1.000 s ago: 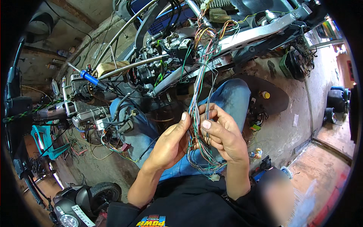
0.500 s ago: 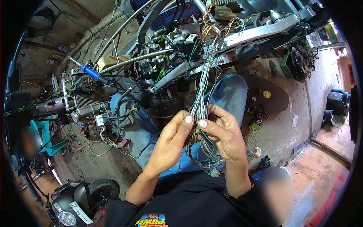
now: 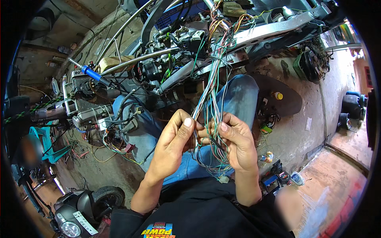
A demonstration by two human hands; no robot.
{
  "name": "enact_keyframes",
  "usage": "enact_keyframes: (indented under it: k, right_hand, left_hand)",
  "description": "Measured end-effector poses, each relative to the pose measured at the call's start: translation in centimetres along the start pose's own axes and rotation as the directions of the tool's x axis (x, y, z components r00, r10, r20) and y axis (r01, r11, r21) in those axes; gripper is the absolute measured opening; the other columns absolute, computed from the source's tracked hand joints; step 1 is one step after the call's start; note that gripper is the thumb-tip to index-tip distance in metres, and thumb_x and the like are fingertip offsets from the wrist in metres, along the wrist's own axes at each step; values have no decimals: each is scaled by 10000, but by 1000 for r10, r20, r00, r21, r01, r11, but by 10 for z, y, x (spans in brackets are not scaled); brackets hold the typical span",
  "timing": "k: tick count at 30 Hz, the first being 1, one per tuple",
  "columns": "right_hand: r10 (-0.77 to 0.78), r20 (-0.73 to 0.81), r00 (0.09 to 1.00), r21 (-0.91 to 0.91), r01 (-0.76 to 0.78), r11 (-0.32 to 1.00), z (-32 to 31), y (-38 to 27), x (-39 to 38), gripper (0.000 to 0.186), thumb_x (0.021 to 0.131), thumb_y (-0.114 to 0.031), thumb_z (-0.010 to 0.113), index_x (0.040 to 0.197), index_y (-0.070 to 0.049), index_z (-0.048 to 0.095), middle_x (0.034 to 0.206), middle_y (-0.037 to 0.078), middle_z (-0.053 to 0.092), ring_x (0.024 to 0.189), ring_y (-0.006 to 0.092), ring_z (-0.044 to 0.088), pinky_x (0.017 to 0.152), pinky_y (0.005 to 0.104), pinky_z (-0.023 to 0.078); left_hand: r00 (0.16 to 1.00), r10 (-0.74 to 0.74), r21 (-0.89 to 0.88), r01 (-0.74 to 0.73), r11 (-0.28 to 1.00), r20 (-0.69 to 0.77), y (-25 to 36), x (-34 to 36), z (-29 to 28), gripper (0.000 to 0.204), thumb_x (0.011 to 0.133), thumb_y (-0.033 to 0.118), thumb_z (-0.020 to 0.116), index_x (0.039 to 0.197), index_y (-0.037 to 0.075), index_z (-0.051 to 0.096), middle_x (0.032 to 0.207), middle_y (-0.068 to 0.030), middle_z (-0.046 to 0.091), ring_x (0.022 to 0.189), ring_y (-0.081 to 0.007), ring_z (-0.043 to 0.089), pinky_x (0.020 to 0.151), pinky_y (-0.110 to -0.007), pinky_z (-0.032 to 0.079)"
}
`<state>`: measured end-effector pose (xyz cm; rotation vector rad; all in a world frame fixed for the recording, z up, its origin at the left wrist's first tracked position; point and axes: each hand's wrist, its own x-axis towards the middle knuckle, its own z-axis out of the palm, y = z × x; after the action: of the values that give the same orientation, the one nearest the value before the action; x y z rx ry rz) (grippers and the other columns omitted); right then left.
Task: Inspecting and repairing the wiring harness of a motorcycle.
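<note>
A long bundle of thin coloured wires (image 3: pixel 214 85), a wiring harness, hangs from a motorcycle frame (image 3: pixel 274 31) down between my knees. My left hand (image 3: pixel 176 135) pinches one group of its wires between thumb and fingers. A second group is gripped by my right hand (image 3: pixel 237 139), a short way to the right. Between the hands the strands stand apart in two groups. Below them the wires loop loosely, and a pale connector (image 3: pixel 224 179) sits at the lower end near my shirt.
An engine (image 3: pixel 156 67) lies ahead on the left, beside a radiator (image 3: pixel 92 93) and a blue-handled tool (image 3: pixel 93 74). A scooter (image 3: pixel 79 212) stands at lower left near a teal stool (image 3: pixel 55 154). Someone's blurred shape is at lower right; a yellow-capped bottle (image 3: pixel 278 96) lies right of my knee.
My hands have moved apart, the left one to the left, the right slightly right. The wires between them, bunched together before, are now spread into two groups.
</note>
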<state>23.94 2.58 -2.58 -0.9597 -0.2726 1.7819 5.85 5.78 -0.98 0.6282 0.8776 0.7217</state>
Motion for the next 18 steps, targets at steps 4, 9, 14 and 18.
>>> enact_keyframes:
  k: [4,9,14,18]
  right_hand:
    - [-11,-13,1000,-18,11,1000,-3,5,1,145,1000,-148,639,1030,-8,617,963,97,723,853,114,692,764,242,536]
    - [-31,-69,997,21,33,999,-1,5,0,117,995,-138,642,948,-38,604,903,57,694,740,49,579,669,195,439]
    - [-35,-99,994,31,38,999,7,2,-1,112,991,-133,643,931,-51,596,919,60,693,758,44,581,673,191,434]
    - [-45,-137,990,14,47,999,-5,1,-3,91,974,-119,643,927,-60,591,935,62,700,767,41,581,695,190,444]
  left_hand:
    - [1000,21,-52,-21,998,2,-6,1,-2,265,1118,296,432,1036,49,486,913,-37,598,817,-75,614,767,-274,546]
    - [997,32,-173,-19,985,74,-12,5,-10,262,1121,287,405,1055,44,477,1028,-109,657,993,-165,698,886,-354,587]
    - [998,42,-242,-27,970,55,-19,7,-14,254,1124,268,386,1059,42,481,1030,-144,694,980,-214,725,864,-352,595]
    - [997,18,-217,-2,976,72,-9,7,-15,262,1123,276,386,1062,41,485,1090,-219,703,1003,-296,737,859,-369,600]
